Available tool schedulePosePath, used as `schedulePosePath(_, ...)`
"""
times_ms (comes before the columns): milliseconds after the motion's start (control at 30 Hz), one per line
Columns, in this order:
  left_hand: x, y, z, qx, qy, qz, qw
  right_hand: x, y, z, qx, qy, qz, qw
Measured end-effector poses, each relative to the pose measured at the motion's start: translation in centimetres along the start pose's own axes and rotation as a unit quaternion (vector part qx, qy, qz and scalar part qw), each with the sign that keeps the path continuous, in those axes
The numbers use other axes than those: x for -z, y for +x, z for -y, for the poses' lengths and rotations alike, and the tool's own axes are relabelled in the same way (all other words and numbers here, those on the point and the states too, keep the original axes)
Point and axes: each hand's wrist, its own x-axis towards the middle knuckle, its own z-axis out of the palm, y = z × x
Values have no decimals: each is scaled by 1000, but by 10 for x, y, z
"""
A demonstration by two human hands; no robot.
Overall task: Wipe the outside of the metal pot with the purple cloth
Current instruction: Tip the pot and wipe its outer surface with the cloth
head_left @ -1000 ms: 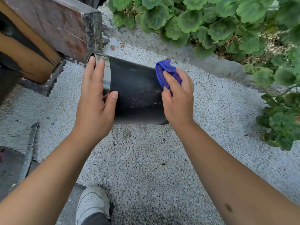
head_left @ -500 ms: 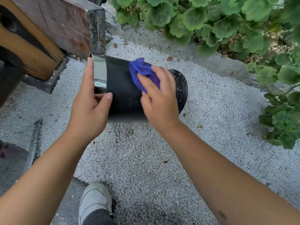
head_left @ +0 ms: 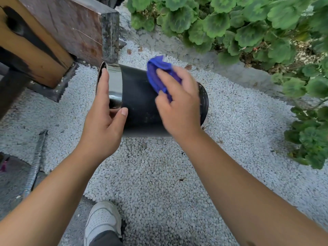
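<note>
**Pot on its side, cloth pressed to its dark wall**

Nearest to you, your white shoe (head_left: 101, 222) stands on the edge of the white gravel (head_left: 159, 183), at the bottom of the view. Both your bare forearms reach forward over the gravel from the lower corners.

Your left hand (head_left: 103, 121) holds the metal pot (head_left: 140, 102) at its open end: the fingers (head_left: 103, 86) lie straight along the shiny rim band, the fingertips reaching the lip, and the thumb presses against the dark wall just past the band. The pot is held on its side above the gravel, its mouth turned to your left and its base to your right.

Your right hand (head_left: 179, 103) lies on the upper side of the pot toward the base end. Its fingers are curled over the purple cloth (head_left: 158, 73) and press it against the dark outer wall; a bunched part of the cloth sticks out beyond the fingertips. The hand is blurred, so you cannot make out each finger.

To your left a ribbed metal bar (head_left: 35, 164) lies on the ground. Beyond the pot's mouth stands a dark stone block (head_left: 85, 29) beside a brown wooden post (head_left: 32, 48). Farthest off, green leafy plants (head_left: 239, 23) line the far edge of the gravel and run down your right side.
</note>
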Motion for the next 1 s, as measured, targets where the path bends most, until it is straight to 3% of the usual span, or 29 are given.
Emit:
schedulePosePath(100, 1, 1, 0, -15, 26, 8, 1000, -17, -5, 30, 111, 6, 33, 993)
schedulePosePath(167, 2, 0, 3, -11, 19, 9, 1000, -19, -6, 33, 118, -3, 44, 992)
schedulePosePath(433, 0, -7, 3, -18, 16, 2, 1000, 20, 27, -40, -101, -97, 120, 983)
schedulePosePath(733, -4, -11, 3, -23, -8, 7, 1000, 25, 30, -37, -135, -107, 127, 977)
schedulePosePath(867, -5, -12, 5, -22, -12, 9, 1000, 17, 27, 3, -35, -66, 149, 986)
schedulePosePath(1000, -4, -9, 2, -20, -9, -16, 1000, -4, 10, 38, 67, -24, 107, 992)
